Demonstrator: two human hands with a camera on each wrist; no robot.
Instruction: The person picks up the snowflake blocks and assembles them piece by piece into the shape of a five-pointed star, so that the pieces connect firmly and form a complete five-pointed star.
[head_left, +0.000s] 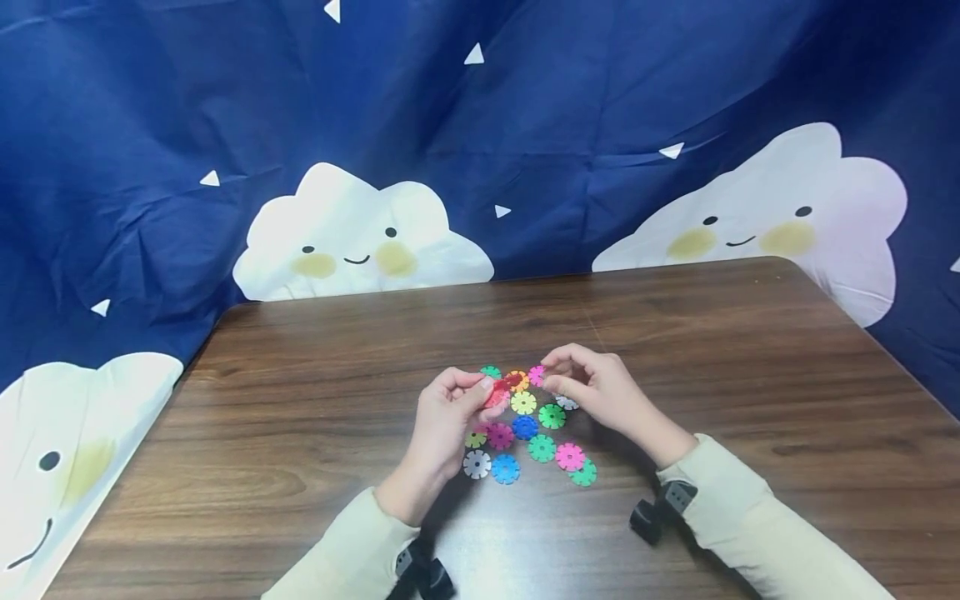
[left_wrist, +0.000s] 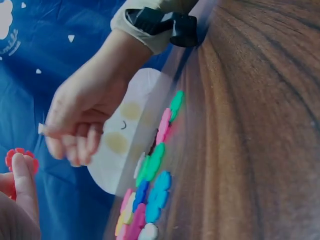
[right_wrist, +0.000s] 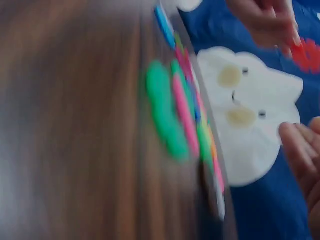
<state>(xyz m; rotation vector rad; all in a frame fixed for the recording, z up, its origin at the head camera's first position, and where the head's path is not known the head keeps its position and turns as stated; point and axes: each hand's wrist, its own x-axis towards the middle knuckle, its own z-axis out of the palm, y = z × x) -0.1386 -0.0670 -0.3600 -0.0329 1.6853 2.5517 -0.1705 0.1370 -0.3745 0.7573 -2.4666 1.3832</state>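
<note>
Between its thumb and fingers, my left hand (head_left: 447, 417) pinches a red notched plastic disc (head_left: 507, 382), raised over the group of discs. The same red disc (left_wrist: 22, 159) shows by the thumb in the left wrist view, and the red disc (right_wrist: 306, 55) appears at upper right in the right wrist view. My right hand (head_left: 600, 390) hovers to the right of it, fingers loosely bent, with nothing visible in them. Below the hands lie a yellow disc (head_left: 523, 403), a dark blue disc (head_left: 525, 427) and a green disc (head_left: 552, 417). Fingers partly hide the farther discs.
Several more notched discs lie flat on the wooden table (head_left: 315, 433), among them a light blue disc (head_left: 506, 469), a white disc (head_left: 477, 464) and a pink disc (head_left: 570, 457) overlapping a green one. A blue cloud-patterned curtain (head_left: 540, 100) hangs behind the table.
</note>
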